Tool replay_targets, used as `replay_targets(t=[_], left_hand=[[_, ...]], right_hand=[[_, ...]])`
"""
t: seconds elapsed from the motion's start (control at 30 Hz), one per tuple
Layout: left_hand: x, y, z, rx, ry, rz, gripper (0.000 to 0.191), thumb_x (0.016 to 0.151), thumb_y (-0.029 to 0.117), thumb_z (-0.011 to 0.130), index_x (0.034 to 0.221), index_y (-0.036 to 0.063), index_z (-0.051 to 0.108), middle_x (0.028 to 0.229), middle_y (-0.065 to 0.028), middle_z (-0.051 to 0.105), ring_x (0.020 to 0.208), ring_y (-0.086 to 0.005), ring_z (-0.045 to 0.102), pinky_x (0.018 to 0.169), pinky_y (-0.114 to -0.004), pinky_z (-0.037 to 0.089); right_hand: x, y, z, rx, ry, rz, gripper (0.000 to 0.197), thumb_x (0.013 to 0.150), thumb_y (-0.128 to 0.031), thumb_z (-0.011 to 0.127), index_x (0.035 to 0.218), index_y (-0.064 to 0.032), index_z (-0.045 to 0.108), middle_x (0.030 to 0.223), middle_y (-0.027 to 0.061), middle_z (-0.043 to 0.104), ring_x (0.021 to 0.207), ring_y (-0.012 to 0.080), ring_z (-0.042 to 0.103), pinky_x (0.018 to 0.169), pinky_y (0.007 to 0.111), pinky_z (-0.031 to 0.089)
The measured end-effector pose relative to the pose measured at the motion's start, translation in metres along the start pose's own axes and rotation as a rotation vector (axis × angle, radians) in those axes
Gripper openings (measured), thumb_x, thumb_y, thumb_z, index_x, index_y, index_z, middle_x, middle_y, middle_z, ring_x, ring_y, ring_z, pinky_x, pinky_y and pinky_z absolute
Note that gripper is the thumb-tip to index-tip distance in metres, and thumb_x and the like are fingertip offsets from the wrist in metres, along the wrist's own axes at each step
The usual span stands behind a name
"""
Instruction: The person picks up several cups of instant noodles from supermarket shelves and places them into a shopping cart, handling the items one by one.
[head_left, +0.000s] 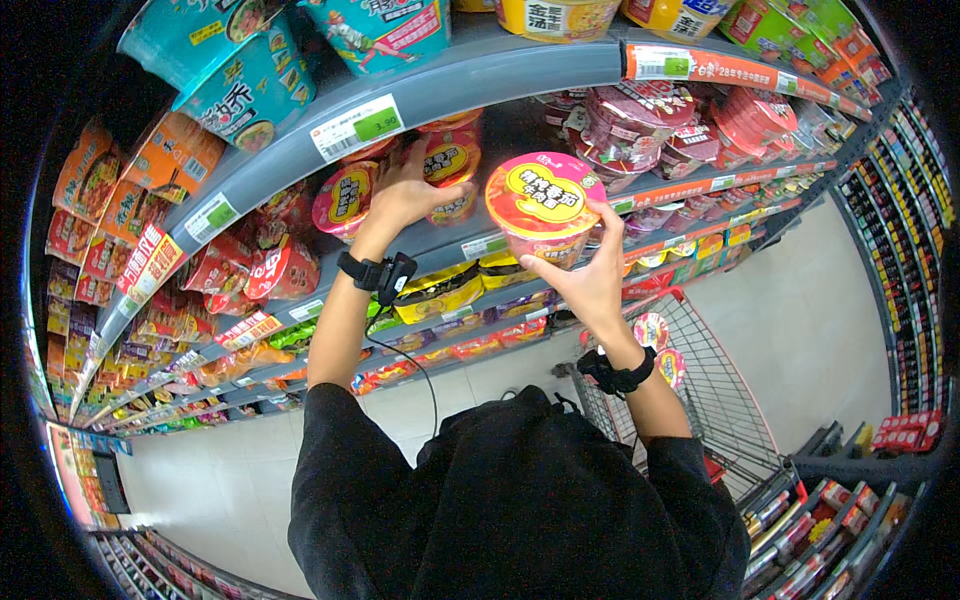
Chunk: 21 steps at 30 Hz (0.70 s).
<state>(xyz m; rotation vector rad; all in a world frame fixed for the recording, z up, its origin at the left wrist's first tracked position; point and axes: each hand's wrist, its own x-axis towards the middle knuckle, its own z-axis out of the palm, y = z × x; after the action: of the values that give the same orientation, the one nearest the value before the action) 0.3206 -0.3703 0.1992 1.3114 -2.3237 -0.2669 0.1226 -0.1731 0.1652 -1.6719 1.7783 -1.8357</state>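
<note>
My right hand (589, 274) grips an instant noodle tub (544, 202) with a pink and yellow lid, held just in front of the shelf. Thumb and fingers wrap its near right side. Inside the shelf bay, my left hand (405, 195) reaches among similar tubs, its thumb stretched to the right. One red and yellow tub (450, 159) is close by its thumb and index finger; another pink-lidded tub (346, 196) leans just left of the hand. Some left fingertips are lost in shadow, so whether they hold a tub is unclear.
Above the hands runs a grey shelf edge (517, 71) with price tags, carrying teal noodle tubs (251, 97). Purple-red tubs (637, 112) are stacked to the right. Yellow noodle packets (442, 292) fill a lower shelf. A wire shopping cart (720, 375) holding pink-lidded tubs (670, 367) stands at my right.
</note>
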Motion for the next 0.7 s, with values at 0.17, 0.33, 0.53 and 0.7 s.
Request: replay_targets(t=[0.17,0.33,0.53,0.7], left_hand=[[-0.007,-0.008,-0.004,0.004,0.007,0.001,0.101,0.062,0.065,0.065,0.136,0.0034,0.036,0.135,-0.0258,0.04,0.126,-0.0404,0.037,0.104,-0.044,0.03],[-0.018,0.0,-0.021,-0.007,-0.071,-0.06,0.1,0.062,0.066,0.065,0.136,0.0036,0.037,0.134,-0.0241,0.043,0.126,-0.038,0.038,0.105,-0.044,0.028],[-0.021,-0.013,-0.015,0.036,0.028,0.034,0.096,0.065,0.063,0.066,0.137,0.0069,0.034,0.132,-0.0227,0.044,0.123,-0.0356,0.043,0.1,-0.04,0.035],[-0.024,-0.008,-0.014,0.086,0.058,0.089,0.092,0.069,0.06,0.066,0.137,0.0072,0.034,0.131,-0.0221,0.047,0.12,-0.0333,0.047,0.097,-0.038,0.04]], right_hand=[[0.009,-0.002,0.016,0.07,0.017,0.005,0.085,0.058,-0.023,0.085,0.124,-0.0027,0.035,0.12,0.0177,0.045,0.113,0.0324,0.045,0.095,0.041,0.038],[0.035,0.006,0.038,0.034,0.029,-0.041,0.084,0.058,-0.021,0.085,0.124,-0.0035,0.036,0.118,0.0186,0.047,0.11,0.0336,0.048,0.094,0.042,0.039],[0.059,0.025,0.062,0.04,0.014,-0.027,0.084,0.057,-0.019,0.084,0.124,-0.0034,0.035,0.117,0.0203,0.049,0.109,0.0365,0.049,0.092,0.041,0.04],[0.065,0.049,0.082,-0.026,0.007,-0.016,0.083,0.058,-0.017,0.084,0.122,-0.0008,0.034,0.115,0.022,0.048,0.107,0.0381,0.048,0.09,0.04,0.041]])
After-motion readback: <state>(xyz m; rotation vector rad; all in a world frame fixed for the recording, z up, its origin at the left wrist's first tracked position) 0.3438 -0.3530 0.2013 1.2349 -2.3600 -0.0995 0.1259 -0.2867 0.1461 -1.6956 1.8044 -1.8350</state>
